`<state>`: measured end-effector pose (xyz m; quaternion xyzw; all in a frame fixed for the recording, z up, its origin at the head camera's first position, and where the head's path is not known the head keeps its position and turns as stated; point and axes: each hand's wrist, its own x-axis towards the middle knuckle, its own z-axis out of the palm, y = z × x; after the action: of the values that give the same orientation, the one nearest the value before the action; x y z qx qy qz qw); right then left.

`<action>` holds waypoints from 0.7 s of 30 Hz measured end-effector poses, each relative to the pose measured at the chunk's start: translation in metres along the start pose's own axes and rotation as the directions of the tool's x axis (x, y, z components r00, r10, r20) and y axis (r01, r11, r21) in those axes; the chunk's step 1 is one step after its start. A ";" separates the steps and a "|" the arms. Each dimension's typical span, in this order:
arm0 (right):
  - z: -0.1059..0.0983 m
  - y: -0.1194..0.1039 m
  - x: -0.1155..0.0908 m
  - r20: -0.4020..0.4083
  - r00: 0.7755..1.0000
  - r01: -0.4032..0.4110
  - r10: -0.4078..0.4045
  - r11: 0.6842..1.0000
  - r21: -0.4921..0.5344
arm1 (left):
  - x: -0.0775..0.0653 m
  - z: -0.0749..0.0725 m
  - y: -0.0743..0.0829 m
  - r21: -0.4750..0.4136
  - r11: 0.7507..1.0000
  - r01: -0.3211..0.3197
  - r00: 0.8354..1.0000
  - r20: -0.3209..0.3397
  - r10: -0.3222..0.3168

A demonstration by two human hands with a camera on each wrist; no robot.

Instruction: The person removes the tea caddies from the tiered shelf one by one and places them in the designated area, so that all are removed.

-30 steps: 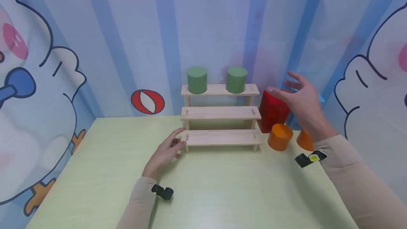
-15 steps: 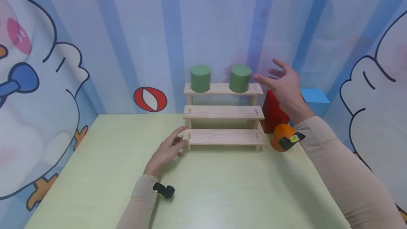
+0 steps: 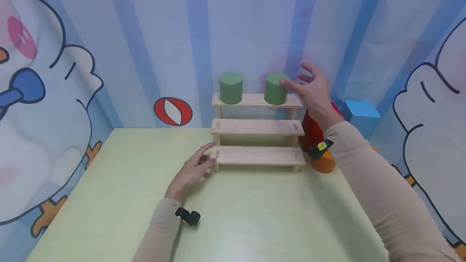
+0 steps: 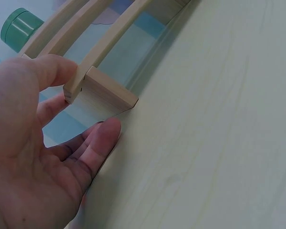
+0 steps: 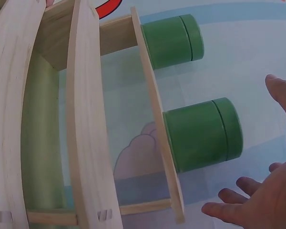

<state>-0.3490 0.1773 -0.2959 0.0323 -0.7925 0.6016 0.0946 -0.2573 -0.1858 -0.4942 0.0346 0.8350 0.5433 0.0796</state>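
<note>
A three-tier wooden shelf [image 3: 257, 126] stands against the backdrop. My left hand [image 3: 189, 173] holds the left end of its lowest board; in the left wrist view the thumb [image 4: 57, 71] meets the board end, with the other fingers below. Two green lidded cylinders stand upright on the top tier: a left one [image 3: 231, 88] and a right one [image 3: 275, 89]. My right hand [image 3: 314, 92] is raised at the right one with fingers spread, its thumb overlapping the lid in the head view. In the right wrist view a gap shows between that hand [image 5: 269, 191] and the cylinder [image 5: 202, 136].
Right of the shelf stand a red block [image 3: 312, 130], partly behind the right wrist, and a light-blue block [image 3: 361, 114]. An orange cylinder [image 3: 323, 165] is partly covered by the wrist camera; another orange thing shows behind the sleeve. The pale tabletop [image 3: 255, 213] lies in front.
My right hand has moved left from above the red block to the right green cylinder, uncovering the light-blue block. My left hand stays at the shelf end. The head view has shifted slightly.
</note>
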 end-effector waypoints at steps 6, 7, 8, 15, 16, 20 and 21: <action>0.012 0.004 0.011 0.035 0.999 -0.012 0.012 1.000 -0.012 | 0.000 0.000 0.000 -0.008 1.000 0.007 1.000 -0.009 -0.007; 0.013 0.005 0.012 0.038 0.999 -0.011 0.012 1.000 -0.009 | 0.000 0.000 0.000 -0.009 1.000 0.007 1.000 -0.009 -0.007; 0.014 0.005 0.014 0.040 0.999 -0.011 0.011 1.000 -0.007 | 0.000 0.000 0.000 -0.008 1.000 0.006 1.000 -0.010 -0.006; 0.026 0.012 0.022 0.043 0.999 -0.008 0.009 1.000 -0.018 | 0.001 -0.001 -0.001 -0.010 1.000 -0.005 1.000 -0.010 0.005; 0.027 0.013 0.023 0.043 0.999 -0.004 0.005 1.000 -0.023 | 0.001 -0.001 -0.001 -0.010 1.000 -0.006 1.000 -0.011 0.006; 0.034 0.019 0.027 0.035 0.999 0.013 -0.012 1.000 -0.028 | 0.000 -0.002 -0.001 -0.014 1.000 -0.003 1.000 -0.010 0.003; 0.035 0.020 0.028 0.033 0.999 0.015 -0.015 1.000 -0.025 | 0.000 -0.002 -0.001 -0.013 1.000 0.000 1.000 -0.009 0.000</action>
<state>-0.3837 0.1506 -0.3187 0.0470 -0.8011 0.5904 0.0865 -0.2577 -0.1878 -0.4939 0.0316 0.8318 0.5489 0.0761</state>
